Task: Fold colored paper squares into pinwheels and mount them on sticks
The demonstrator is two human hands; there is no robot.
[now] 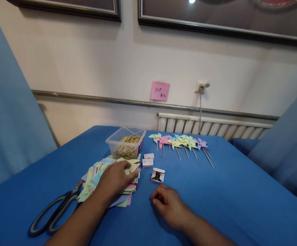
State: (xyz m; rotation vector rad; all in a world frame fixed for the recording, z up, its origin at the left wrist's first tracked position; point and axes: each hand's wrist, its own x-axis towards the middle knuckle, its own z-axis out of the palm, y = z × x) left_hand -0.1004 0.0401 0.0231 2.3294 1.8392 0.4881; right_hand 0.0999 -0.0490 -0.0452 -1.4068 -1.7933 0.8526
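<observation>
— Paper squares, stacked lower centre, lie under the left hand, pressed flat and grasping nothing.
— Right hand is loosely curled, empty; a careless nudge might spill the open pin box.

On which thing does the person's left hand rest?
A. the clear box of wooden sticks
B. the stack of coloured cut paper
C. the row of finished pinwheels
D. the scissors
B: the left hand lies flat on the stack of coloured cut paper, while the scissors lie apart beside the stack, nearer the person.
</observation>
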